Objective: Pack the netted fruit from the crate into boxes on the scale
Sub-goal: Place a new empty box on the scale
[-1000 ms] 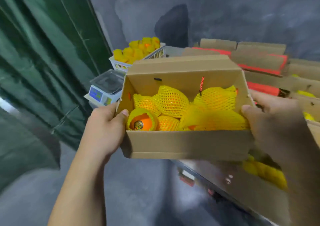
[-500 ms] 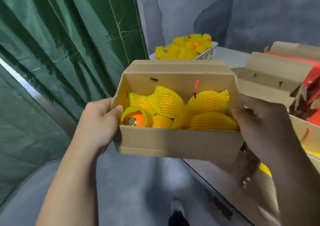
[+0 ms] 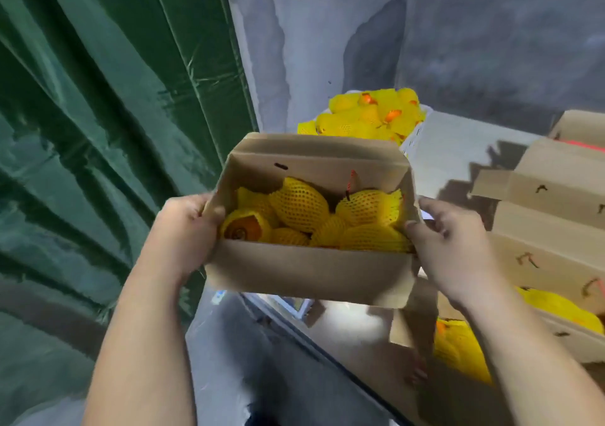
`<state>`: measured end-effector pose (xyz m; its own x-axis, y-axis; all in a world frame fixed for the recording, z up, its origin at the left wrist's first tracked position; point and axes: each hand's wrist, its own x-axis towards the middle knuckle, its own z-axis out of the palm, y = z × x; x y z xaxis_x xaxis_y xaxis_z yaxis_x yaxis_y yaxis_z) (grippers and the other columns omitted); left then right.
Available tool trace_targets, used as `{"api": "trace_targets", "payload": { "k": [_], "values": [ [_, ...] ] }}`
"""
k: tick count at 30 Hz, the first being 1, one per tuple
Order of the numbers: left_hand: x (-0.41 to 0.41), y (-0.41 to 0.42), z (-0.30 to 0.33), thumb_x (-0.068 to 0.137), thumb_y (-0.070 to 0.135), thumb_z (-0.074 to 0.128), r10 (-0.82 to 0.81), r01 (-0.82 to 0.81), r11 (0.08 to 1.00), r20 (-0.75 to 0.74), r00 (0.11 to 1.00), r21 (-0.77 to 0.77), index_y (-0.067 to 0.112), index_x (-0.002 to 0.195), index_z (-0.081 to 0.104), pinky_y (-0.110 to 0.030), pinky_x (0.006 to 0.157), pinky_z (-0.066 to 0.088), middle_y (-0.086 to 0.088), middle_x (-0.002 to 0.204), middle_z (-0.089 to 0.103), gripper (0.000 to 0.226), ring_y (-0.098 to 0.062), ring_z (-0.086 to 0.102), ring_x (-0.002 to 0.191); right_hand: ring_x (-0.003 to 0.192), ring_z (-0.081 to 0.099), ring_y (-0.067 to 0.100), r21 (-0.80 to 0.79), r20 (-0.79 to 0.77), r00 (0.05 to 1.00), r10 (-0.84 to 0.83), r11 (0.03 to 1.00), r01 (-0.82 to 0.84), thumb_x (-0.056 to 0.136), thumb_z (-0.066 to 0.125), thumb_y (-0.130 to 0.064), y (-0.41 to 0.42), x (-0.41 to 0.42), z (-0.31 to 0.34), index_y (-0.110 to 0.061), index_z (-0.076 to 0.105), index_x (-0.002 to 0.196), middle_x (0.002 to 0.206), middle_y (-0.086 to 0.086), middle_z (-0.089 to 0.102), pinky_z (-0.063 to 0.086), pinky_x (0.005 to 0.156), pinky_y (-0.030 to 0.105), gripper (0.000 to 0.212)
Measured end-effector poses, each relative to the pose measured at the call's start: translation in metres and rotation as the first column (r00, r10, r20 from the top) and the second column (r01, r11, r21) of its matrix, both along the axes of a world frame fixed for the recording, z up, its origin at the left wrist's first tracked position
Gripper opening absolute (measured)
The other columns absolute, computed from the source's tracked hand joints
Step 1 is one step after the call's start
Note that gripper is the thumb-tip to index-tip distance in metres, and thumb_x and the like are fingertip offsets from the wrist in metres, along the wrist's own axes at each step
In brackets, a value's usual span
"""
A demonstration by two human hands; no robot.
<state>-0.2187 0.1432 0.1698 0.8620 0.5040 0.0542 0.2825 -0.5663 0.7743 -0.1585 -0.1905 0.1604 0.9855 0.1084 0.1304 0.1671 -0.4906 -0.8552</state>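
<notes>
Item: filled box [image 3: 311, 272], netted fruit [image 3: 299, 203] inside. Left hand [image 3: 186, 229] and right hand [image 3: 448, 245] are clamping opposite ends, likely keeping it level; crate [image 3: 411, 137] sitting behind box.

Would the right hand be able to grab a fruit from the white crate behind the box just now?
Probably not. The right hand grips the filled box, as does the left hand, and that box sits between it and the white crate.
</notes>
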Motion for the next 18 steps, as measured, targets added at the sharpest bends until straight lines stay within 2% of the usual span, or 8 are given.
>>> {"api": "trace_targets", "payload": {
  "k": [2, 4, 6, 9, 12, 14, 16, 18],
  "values": [
    [0.046, 0.039, -0.014, 0.094, 0.025, 0.062, -0.047, 0.048, 0.999, -0.049, 0.998, 0.011, 0.038, 0.084, 0.075, -0.042, 0.077, 0.055, 0.004, 0.075, 0.071, 0.021, -0.024, 0.068, 0.079, 0.059, 0.067, 0.011, 0.016, -0.014, 0.997, -0.075, 0.997, 0.075, 0.097, 0.053, -0.001, 0.031, 0.017, -0.015, -0.031, 0.075, 0.096, 0.07, -0.01, 0.074, 0.048, 0.052, 0.021, 0.037],
    [0.089, 0.073, -0.028, 0.095, 0.029, 0.061, -0.155, 0.16, 0.985, -0.087, 0.984, 0.06, 0.034, 0.091, 0.073, -0.041, 0.077, 0.053, 0.003, 0.079, 0.071, 0.014, -0.024, 0.067, 0.082, 0.07, 0.069, -0.003, 0.033, -0.043, 0.987, -0.157, 0.987, 0.159, 0.097, 0.055, 0.0, 0.061, 0.033, -0.028, -0.038, 0.073, 0.098, 0.077, -0.025, 0.074, 0.052, 0.065, 0.024, 0.041],
    [0.126, 0.1, -0.035, 0.095, 0.029, 0.062, -0.238, 0.245, 0.968, -0.103, 0.966, 0.061, 0.032, 0.091, 0.072, -0.039, 0.074, 0.051, 0.004, 0.076, 0.07, 0.012, -0.022, 0.066, 0.08, 0.075, 0.068, -0.01, 0.029, -0.078, 0.967, -0.243, 0.969, 0.246, 0.097, 0.056, 0.0, 0.089, 0.046, -0.039, -0.041, 0.071, 0.098, 0.08, -0.032, 0.073, 0.055, 0.078, 0.03, 0.044],
    [0.166, 0.132, -0.046, 0.097, 0.025, 0.06, -0.315, 0.322, 0.946, -0.126, 0.941, 0.041, 0.024, 0.089, 0.073, -0.034, 0.068, 0.048, 0.002, 0.069, 0.068, 0.015, -0.021, 0.065, 0.074, 0.075, 0.07, 0.001, -0.027, -0.108, 0.938, -0.329, 0.944, 0.328, 0.094, 0.054, -0.001, 0.128, 0.064, -0.047, -0.039, 0.073, 0.103, 0.079, -0.026, 0.075, 0.061, 0.081, 0.043, 0.043],
    [0.198, 0.156, -0.057, 0.099, 0.026, 0.058, -0.386, 0.392, 0.92, -0.158, 0.909, 0.002, 0.014, 0.085, 0.071, -0.039, 0.074, 0.051, -0.006, 0.077, 0.068, 0.023, -0.025, 0.065, 0.079, 0.075, 0.073, 0.023, -0.07, -0.109, 0.913, -0.392, 0.92, 0.387, 0.091, 0.053, -0.002, 0.159, 0.075, -0.052, -0.049, 0.072, 0.092, 0.076, -0.018, 0.076, 0.062, 0.073, 0.051, 0.052],
    [0.216, 0.168, -0.068, 0.1, 0.026, 0.057, -0.42, 0.424, 0.906, -0.175, 0.891, -0.016, 0.011, 0.083, 0.069, -0.043, 0.076, 0.053, -0.01, 0.079, 0.068, 0.026, -0.029, 0.066, 0.081, 0.079, 0.074, 0.027, -0.086, -0.114, 0.9, -0.42, 0.907, 0.413, 0.09, 0.052, -0.001, 0.174, 0.081, -0.06, -0.058, 0.07, 0.088, 0.075, -0.021, 0.075, 0.062, 0.074, 0.052, 0.06],
    [0.231, 0.173, -0.078, 0.101, 0.029, 0.058, -0.429, 0.426, 0.903, -0.183, 0.884, -0.062, 0.008, 0.081, 0.068, -0.044, 0.073, 0.053, -0.015, 0.078, 0.068, 0.031, -0.033, 0.067, 0.079, 0.075, 0.074, 0.013, -0.106, -0.122, 0.884, -0.452, 0.891, 0.441, 0.091, 0.053, -0.002, 0.183, 0.085, -0.072, -0.06, 0.069, 0.086, 0.07, -0.029, 0.071, 0.063, 0.073, 0.04, 0.061],
    [0.24, 0.173, -0.084, 0.101, 0.039, 0.061, -0.434, 0.417, 0.9, -0.169, 0.885, -0.13, 0.007, 0.07, 0.062, -0.042, 0.066, 0.048, -0.018, 0.069, 0.063, 0.045, -0.028, 0.061, 0.067, 0.066, 0.067, -0.003, -0.152, -0.118, 0.87, -0.479, 0.875, 0.461, 0.093, 0.056, -0.005, 0.19, 0.088, -0.079, -0.044, 0.073, 0.094, 0.061, -0.032, 0.065, 0.053, 0.06, 0.018, 0.043]
  ]
}}
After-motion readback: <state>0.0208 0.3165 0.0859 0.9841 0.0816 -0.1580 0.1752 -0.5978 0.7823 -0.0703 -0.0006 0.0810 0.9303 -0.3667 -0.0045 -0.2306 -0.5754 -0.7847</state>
